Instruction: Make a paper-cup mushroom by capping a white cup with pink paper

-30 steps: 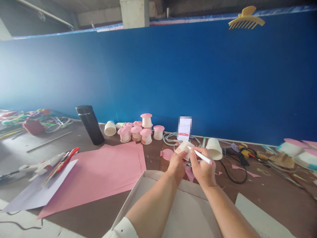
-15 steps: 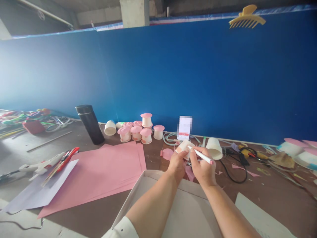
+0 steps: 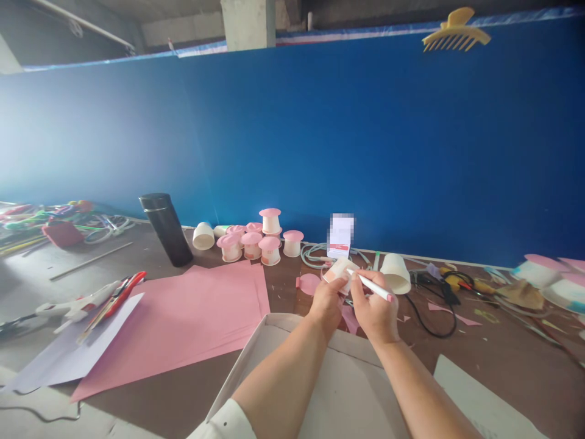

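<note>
My left hand is closed around a small white paper cup, which is tilted and has a peach-coloured patch on its side. In my right hand is a white marker pen with a pink end, its tip against or very near the cup. Just left of the cup lies a round pink paper disc. Another white paper cup rests on its side to the right of my hands. A phone with a lit, partly blurred screen stands behind the held cup.
Several pink-topped cups stand behind on the left, near a black flask. Pink paper sheets, a glue gun and a red-handled cutter lie left. A box lid sits under my forearms; cables and scraps lie right.
</note>
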The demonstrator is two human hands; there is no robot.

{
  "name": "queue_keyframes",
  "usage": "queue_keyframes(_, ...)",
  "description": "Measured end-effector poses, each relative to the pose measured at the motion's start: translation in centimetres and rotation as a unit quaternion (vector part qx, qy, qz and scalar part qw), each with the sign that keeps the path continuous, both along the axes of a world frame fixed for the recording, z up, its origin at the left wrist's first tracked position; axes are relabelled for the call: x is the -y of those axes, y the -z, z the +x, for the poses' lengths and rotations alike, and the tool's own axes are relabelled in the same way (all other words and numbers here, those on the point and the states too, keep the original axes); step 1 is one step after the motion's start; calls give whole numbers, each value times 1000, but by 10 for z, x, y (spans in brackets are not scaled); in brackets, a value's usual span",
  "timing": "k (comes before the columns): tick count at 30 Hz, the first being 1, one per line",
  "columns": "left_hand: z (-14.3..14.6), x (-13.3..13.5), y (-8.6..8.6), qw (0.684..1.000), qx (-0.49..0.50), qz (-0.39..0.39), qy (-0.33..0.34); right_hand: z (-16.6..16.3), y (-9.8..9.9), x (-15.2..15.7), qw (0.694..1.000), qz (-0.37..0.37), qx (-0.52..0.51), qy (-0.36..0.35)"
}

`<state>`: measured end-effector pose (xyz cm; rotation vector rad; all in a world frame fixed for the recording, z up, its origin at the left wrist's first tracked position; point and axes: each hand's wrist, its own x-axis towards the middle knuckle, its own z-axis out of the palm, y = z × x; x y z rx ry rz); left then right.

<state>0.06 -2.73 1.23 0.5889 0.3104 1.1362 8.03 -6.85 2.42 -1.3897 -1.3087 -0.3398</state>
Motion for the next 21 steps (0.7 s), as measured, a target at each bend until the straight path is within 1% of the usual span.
queue_keyframes(8, 0, 1, -2, 1000, -5, -14, -3, 0, 1, 0, 1000, -3, 5, 5)
queue_keyframes(13, 0, -1, 1, 1000, 0, -5, -3, 1, 3, -1, 1000, -6, 2, 3)
queue_keyframes(18, 1, -1, 1, 1000, -5, -20, -2, 0, 0, 0, 1000, -5, -3, 5)
queue_keyframes(21, 1, -1, 1, 1000, -3, -13, -2, -1, -1, 0, 1000, -4, -5, 3)
